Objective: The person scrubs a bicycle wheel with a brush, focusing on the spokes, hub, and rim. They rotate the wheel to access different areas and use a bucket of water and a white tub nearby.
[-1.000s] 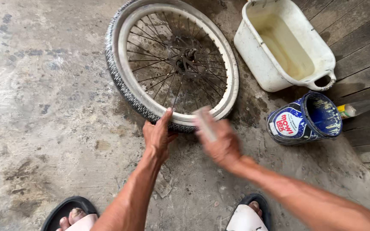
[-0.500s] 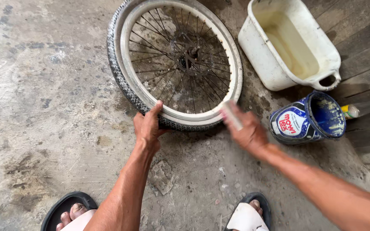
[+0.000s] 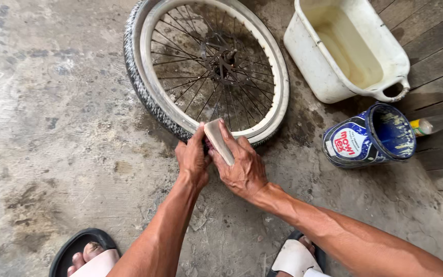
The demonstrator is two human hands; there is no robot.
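A spoked wheel with a white rim and a black knobbly tyre (image 3: 144,92) lies flat on the concrete floor. My left hand (image 3: 193,158) grips the tyre's near edge. My right hand (image 3: 241,165) holds a pale flat scrubbing block (image 3: 218,139) and presses it against the near part of the rim, right beside the left hand. Both forearms reach in from the bottom of the view.
A white plastic tub (image 3: 334,82) with murky water stands at the upper right. A blue paint can (image 3: 370,137) lies tilted beside it, and a bottle with a green cap (image 3: 437,122) rests on dark wooden planks. My sandalled feet (image 3: 85,254) are at the bottom.
My right hand has swung left with the block, from off the right of the rim onto its near edge. My left hand has shifted right along the tyre to meet it.
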